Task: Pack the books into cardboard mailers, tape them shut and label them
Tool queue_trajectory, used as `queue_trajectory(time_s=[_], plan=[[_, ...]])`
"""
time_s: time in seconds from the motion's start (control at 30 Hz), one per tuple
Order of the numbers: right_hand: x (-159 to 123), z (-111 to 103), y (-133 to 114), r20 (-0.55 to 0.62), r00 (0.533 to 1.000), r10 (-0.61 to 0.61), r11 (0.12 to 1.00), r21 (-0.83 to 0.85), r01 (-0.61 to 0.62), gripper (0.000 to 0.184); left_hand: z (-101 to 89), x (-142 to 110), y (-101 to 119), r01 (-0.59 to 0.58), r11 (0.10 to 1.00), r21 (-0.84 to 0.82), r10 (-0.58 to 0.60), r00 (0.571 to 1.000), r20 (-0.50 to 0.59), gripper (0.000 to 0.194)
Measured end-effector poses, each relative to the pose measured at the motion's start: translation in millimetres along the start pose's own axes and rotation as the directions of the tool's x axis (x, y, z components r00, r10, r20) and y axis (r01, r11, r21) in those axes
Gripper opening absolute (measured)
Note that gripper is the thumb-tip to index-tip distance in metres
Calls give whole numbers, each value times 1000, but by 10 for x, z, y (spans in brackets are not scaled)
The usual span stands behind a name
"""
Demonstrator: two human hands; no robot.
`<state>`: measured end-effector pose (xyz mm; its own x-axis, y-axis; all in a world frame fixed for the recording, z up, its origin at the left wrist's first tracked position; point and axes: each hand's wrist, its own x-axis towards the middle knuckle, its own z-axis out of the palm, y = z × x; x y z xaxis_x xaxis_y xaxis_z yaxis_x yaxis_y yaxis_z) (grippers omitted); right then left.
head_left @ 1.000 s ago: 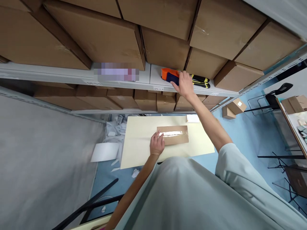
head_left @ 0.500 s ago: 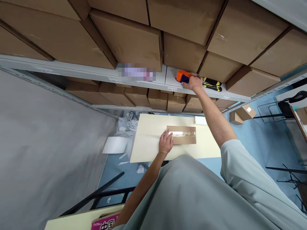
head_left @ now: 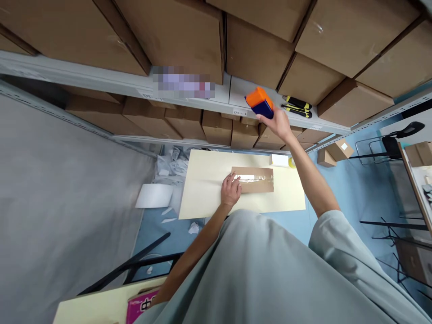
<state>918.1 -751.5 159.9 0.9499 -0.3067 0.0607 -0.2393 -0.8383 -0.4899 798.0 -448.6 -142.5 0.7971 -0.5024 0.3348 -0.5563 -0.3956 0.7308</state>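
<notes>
A flat cardboard box [head_left: 258, 186] with clear tape along its top lies on the pale table [head_left: 202, 189]. My left hand [head_left: 231, 190] rests on the box's left end, fingers stretched out and slightly apart. Up in front of the shelf edge, my right hand [head_left: 280, 123] is closed around a blocky orange and dark blue tool [head_left: 260, 102], whose exact kind I cannot make out. Black and yellow utility knives [head_left: 299, 107] lie on the shelf just right of that hand.
Cardboard cartons [head_left: 259, 49] fill the grey shelf [head_left: 221, 92], with more on the level below. A small white box [head_left: 279, 160] and a yellow round item [head_left: 292, 163] sit at the table's back right. Crumpled wrapping [head_left: 172, 164] lies left of the table; a black frame [head_left: 148, 265] stands lower left.
My right hand has lifted the orange and blue tool off the shelf and drawn it slightly towards me. My left hand stays on the box. The view has shifted a little.
</notes>
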Motion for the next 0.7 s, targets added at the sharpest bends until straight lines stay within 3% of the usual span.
queue_trajectory(time_s=[0.03,0.1,0.17,0.23,0.3,0.5,0.7], plan=[[-205,-26,-5,102,995,-10,987,158,-7,68,4,2,2,6,1000,-6,-6,1000,2,37],[-622,-16,28,346,938,-31,868,474,-147,70,11,9,7,27,999,-22,-27,1000,10,38],[-1004,77,111,571,818,-62,726,588,-355,73,15,20,16,52,998,-45,-51,998,24,39],[-1306,220,218,715,694,-79,677,550,-489,76,15,35,27,73,995,-69,-71,997,35,40],[-1507,361,322,784,619,-55,695,475,-540,77,11,53,39,90,992,-85,-87,996,36,40],[-1633,553,512,862,505,48,791,276,-546,70,-51,115,115,110,986,-125,-106,993,43,38],[-1635,672,594,872,484,77,837,207,-507,65,-293,209,436,187,974,-128,-184,982,29,39]])
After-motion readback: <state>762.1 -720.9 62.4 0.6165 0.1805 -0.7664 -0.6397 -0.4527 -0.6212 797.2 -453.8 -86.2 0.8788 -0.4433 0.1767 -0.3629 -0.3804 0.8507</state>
